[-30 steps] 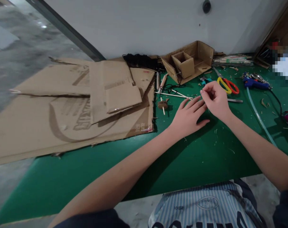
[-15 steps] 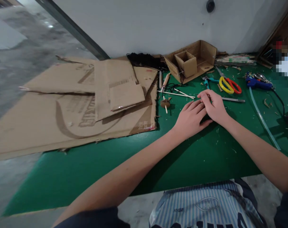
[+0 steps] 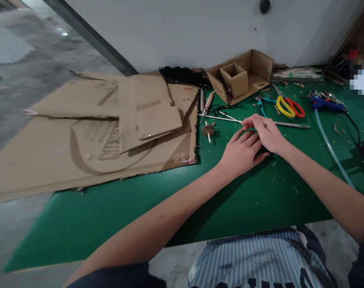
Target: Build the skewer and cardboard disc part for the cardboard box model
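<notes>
The right hand (image 3: 271, 137) has flattened across the fingertips of the left hand (image 3: 241, 150), and a small dark, rounded piece with a thin pin (image 3: 265, 126) now shows against it, right of the frame's centre, seemingly the work in hand (whether pinched, I cannot tell). The left hand lies spread, palm down, over the smooth green tabletop (image 3: 254, 192). Left of it, a brown corrugated-cardboard disc (image 3: 207, 130) encircles a pale, slender wooden stick (image 3: 209, 139).
</notes>
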Demonstrator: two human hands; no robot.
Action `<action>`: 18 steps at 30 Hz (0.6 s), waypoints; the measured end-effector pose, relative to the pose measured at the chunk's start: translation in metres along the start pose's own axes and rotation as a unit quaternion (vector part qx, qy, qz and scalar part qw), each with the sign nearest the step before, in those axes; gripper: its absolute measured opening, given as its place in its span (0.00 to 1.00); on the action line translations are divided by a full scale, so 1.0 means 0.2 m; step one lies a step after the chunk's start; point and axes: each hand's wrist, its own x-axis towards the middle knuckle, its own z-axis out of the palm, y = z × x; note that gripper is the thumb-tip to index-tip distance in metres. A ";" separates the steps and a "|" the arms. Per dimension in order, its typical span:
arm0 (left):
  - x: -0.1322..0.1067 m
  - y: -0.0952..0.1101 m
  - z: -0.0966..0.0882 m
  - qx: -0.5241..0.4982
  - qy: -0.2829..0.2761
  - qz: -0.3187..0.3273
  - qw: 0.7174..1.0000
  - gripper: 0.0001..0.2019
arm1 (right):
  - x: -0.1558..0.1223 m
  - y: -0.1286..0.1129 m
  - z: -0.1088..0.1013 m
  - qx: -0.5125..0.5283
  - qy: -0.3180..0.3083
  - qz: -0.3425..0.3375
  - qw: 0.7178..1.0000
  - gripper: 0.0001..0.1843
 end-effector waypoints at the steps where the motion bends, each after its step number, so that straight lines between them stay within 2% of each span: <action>1: 0.00 0.00 0.00 -0.007 -0.011 -0.006 1.000 0.19 | 0.01 0.00 0.01 0.003 -0.002 -0.002 1.000 0.44; 3: -0.01 0.00 0.00 -0.027 -0.041 -0.024 0.999 0.20 | 0.03 -0.01 0.01 0.016 0.009 0.001 1.000 0.43; 6: -0.01 0.00 0.00 -0.056 -0.079 -0.052 0.994 0.21 | 0.11 -0.10 -0.04 0.073 0.089 0.015 0.993 0.40; 7: -0.01 0.01 0.00 -0.060 -0.085 -0.057 0.993 0.21 | 0.14 -0.14 -0.08 0.110 0.140 0.003 0.984 0.38; 8: -0.02 0.01 0.00 -0.061 -0.089 -0.061 0.992 0.21 | 0.17 -0.17 -0.12 0.150 0.164 -0.032 0.975 0.36; 10: -0.02 0.02 -0.01 -0.059 -0.089 -0.069 0.992 0.19 | 0.20 -0.21 -0.21 0.181 0.169 -0.092 0.965 0.31; 12: -0.01 0.02 -0.02 -0.058 -0.094 -0.085 0.990 0.17 | 0.21 -0.18 -0.27 0.116 0.163 -0.079 0.977 0.30; 15: 0.00 0.01 -0.02 -0.067 -0.112 -0.127 0.983 0.18 | 0.17 -0.03 -0.28 -0.075 0.136 -0.045 0.987 0.22; 17: 0.00 0.00 -0.02 -0.081 -0.120 -0.161 0.976 0.20 | 0.13 0.08 -0.24 -0.210 0.081 -0.022 0.974 0.18; 18: 0.00 -0.01 -0.02 -0.091 -0.119 -0.177 0.973 0.22 | 0.12 0.12 -0.22 -0.263 0.056 -0.016 0.963 0.19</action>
